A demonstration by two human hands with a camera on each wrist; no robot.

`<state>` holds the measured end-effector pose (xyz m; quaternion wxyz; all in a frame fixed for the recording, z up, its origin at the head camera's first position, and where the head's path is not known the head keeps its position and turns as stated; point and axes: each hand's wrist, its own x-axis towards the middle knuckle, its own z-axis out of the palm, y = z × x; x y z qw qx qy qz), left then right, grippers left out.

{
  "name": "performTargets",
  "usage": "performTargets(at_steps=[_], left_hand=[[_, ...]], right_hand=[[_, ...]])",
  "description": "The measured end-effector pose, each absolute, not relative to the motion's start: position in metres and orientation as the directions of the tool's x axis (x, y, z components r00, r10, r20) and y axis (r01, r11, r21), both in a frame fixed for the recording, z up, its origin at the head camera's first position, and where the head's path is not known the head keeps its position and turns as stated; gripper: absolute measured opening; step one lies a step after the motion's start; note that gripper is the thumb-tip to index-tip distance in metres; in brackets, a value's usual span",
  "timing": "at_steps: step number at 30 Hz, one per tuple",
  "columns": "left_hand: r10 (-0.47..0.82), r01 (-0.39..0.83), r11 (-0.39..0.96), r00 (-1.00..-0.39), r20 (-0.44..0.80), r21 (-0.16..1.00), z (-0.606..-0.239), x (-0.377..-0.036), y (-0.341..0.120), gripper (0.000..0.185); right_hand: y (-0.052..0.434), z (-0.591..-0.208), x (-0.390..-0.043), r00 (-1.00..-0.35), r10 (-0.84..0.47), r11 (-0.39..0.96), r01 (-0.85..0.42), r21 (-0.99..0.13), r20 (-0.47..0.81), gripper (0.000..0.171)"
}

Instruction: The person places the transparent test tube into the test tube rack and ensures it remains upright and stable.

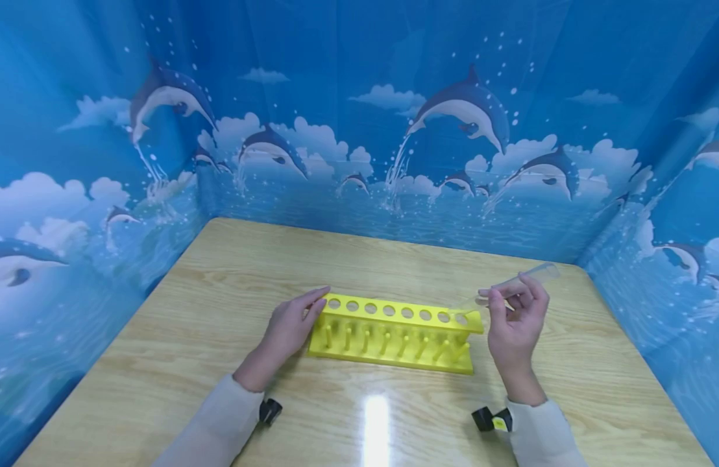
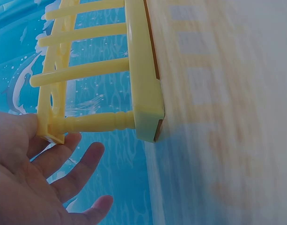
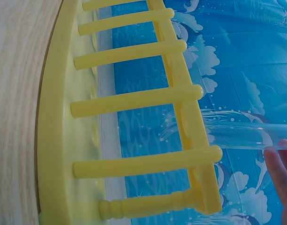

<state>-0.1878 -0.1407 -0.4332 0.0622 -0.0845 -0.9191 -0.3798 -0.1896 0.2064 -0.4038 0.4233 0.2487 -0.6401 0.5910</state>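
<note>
A yellow test tube rack [image 1: 389, 363] stands upright on the table, a row of holes along its top bar and a row of pegs below. At the rack's left end my left hand [image 1: 289, 324] pinches the corner of the top bar between thumb and index finger; the remaining fingers [image 2: 84, 171] are spread in the left wrist view. My right hand [image 1: 518, 324] holds a clear test tube [image 1: 540, 275] in its fingertips. The tube slants, its lower left end over the holes at the rack's right end. In the right wrist view the tube [image 3: 241, 135] appears beside the top bar.
The wood-grain table [image 1: 231, 259] reaches back to a blue curtain [image 1: 336, 65] printed with dolphins, which also hangs along both sides. A bright light reflection [image 1: 376, 428] lies on the table in front of the rack. Black wrist devices [image 1: 270, 411] show at both sleeves.
</note>
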Motion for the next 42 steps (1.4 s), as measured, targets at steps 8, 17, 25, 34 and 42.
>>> performTargets(at_steps=[8,17,25,34,42], left_hand=[[0.1,0.191,0.693,-0.981,0.169,0.696,-0.4341,-0.1874,-0.1402,0.037],[0.102,0.196,0.688,-0.979,0.174,0.699,-0.4329,-0.187,-0.1404,0.037],[0.1,0.196,0.696,-0.979,0.177,0.691,-0.4324,-0.1869,-0.1402,0.037],[0.099,0.2,0.696,-0.978,0.183,0.689,-0.4329,-0.187,-0.14,0.036],[0.096,0.196,0.695,-0.979,0.181,0.691,-0.4327,-0.1871,-0.1399,0.036]], right_hand=[[0.2057,-0.4037,-0.1895,-0.528,0.179,0.137,-0.822,-0.553,0.83,0.041],[0.2071,-0.4048,-0.1906,-0.529,0.18,0.141,-0.821,-0.553,0.83,0.04],[0.2069,-0.4042,-0.1903,-0.532,0.185,0.126,-0.821,-0.557,0.826,0.04],[0.2085,-0.4042,-0.1899,-0.546,0.185,0.106,-0.815,-0.569,0.817,0.042],[0.2079,-0.4058,-0.1891,-0.571,0.173,0.106,-0.8,-0.591,0.803,0.043]])
